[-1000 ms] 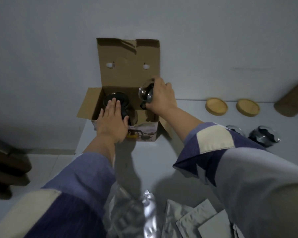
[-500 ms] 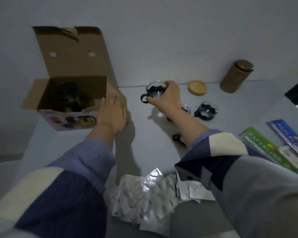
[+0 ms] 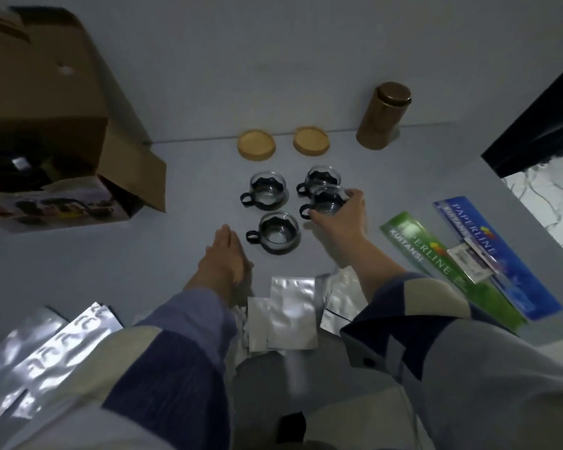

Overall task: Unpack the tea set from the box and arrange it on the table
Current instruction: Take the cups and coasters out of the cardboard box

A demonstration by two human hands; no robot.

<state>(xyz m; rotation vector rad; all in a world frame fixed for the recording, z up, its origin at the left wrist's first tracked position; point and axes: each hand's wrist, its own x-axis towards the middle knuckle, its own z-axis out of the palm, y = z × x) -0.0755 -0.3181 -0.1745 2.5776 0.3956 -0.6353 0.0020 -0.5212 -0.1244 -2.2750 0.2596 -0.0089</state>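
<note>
Green "PAPERLINE KUITANSI" pad (image 3: 436, 254) lies beside the right hand (image 3: 342, 222) gripping a glass cup (image 3: 326, 203); left hand (image 3: 225, 258) relaxed.

Near the wall you have two round wooden lids (image 3: 256, 145) (image 3: 311, 140) side by side, with a bronze canister (image 3: 383, 115) standing upright to their right. A green booklet (image 3: 442, 267) and a blue booklet (image 3: 498, 258) lie at the right edge. Silver foil pouches (image 3: 291, 311) spread along the near side.
</note>
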